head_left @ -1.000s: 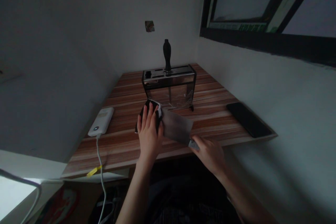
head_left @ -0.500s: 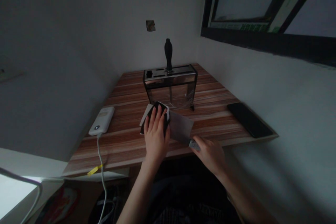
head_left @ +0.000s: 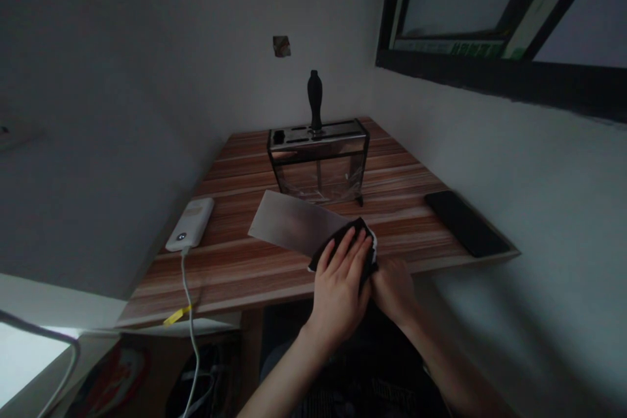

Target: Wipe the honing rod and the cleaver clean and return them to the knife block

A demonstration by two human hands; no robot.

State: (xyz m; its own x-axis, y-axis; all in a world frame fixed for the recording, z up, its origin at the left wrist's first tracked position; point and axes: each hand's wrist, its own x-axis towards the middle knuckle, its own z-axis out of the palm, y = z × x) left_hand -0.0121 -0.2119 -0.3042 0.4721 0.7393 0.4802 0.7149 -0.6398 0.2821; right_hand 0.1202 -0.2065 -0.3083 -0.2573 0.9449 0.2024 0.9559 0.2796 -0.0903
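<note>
The cleaver (head_left: 298,227) lies flat on the table (head_left: 230,268), its blade extending left of the right hand (head_left: 394,290), which clasps the handle. The left hand (head_left: 343,284), pressing the cloth (head_left: 343,245), has moved from the tip to beside that grip, leaving the blade uncovered.

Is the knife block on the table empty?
No, one black handle stands up out of a slot in the knife block.

Dim room, grey walls (head_left: 147,78), wooden table (head_left: 235,261), dark-framed window (head_left: 490,72)
</note>
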